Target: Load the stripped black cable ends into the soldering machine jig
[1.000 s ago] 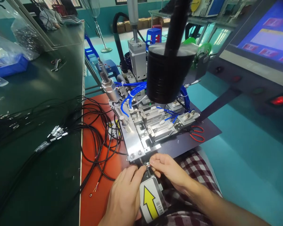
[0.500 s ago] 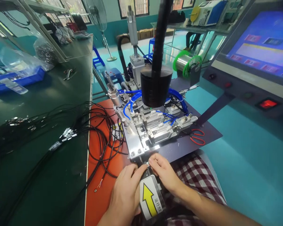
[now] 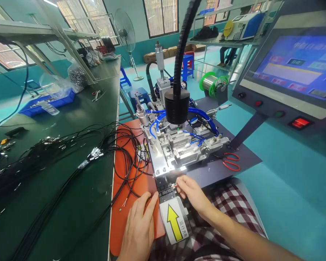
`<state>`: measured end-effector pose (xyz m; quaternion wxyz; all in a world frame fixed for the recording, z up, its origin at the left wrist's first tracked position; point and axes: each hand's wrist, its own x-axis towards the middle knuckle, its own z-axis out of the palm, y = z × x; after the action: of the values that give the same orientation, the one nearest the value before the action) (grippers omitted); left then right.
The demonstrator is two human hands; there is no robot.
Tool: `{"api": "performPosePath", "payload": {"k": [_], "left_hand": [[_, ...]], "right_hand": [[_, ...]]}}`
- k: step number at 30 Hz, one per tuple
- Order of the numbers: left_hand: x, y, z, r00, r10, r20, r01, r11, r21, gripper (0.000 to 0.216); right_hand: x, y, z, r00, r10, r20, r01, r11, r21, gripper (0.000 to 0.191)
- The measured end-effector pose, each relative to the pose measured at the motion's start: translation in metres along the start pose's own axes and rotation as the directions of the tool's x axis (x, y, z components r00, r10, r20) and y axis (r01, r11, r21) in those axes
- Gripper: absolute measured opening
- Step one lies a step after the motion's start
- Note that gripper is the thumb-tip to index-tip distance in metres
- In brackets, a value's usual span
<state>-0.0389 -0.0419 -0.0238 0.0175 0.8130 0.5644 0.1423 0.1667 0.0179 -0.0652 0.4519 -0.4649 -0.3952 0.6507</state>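
- Wire [image 3: 174,186]: pinched at tip by R hand [image 3: 192,194], fingers together, over track [image 3: 167,198].
- Runs left from R fingers, long axis approx. crosswise, twd L hand [image 3: 140,222].
- Nearer R; w/ L fingers slightly spread by track edge, can't tell if gripping.

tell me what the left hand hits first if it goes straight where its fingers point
Ahead of the left hand, probably the near corner of the silver plate; the black track just to the right could catch first, as depth is unclear.
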Motion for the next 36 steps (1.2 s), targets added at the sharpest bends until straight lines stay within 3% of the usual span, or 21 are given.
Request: {"api": "performPosePath", "payload": {"k": [6,12,20,23,30,36], "left_hand": [[0.001,-0.001,-0.008,1.000,-0.012,0.010,0.013,0.997,-0.082,0.047],[0.005,-0.004,-0.007,0.998,-0.038,-0.042,0.030,0.986,-0.163,0.047],[0.049,-0.020,-0.004,0.995,-0.036,-0.093,0.018,0.982,-0.189,0.045],[0.062,-0.023,-0.013,0.994,-0.030,-0.102,0.011,0.983,-0.185,0.039],[0.055,-0.041,-0.037,0.951,-0.224,-0.214,0.208,0.973,-0.097,0.019],[0.080,-0.074,-0.034,0.941,-0.305,-0.146,0.292,0.951,-0.105,0.018]], "right_hand": [[-0.010,0.009,-0.023,0.998,0.012,-0.067,-0.014,0.999,-0.036,0.046],[-0.022,0.003,-0.029,0.993,0.049,-0.104,-0.056,0.996,-0.066,0.044],[-0.031,0.014,-0.040,0.992,0.077,-0.103,-0.088,0.990,-0.106,0.039],[-0.037,0.016,-0.045,0.986,0.106,-0.127,-0.122,0.985,-0.124,0.042],[-0.046,-0.004,-0.052,0.979,0.123,-0.163,-0.151,0.973,-0.174,0.041],[-0.044,-0.028,-0.041,0.982,0.140,-0.128,-0.163,0.969,-0.188,0.044]]}}
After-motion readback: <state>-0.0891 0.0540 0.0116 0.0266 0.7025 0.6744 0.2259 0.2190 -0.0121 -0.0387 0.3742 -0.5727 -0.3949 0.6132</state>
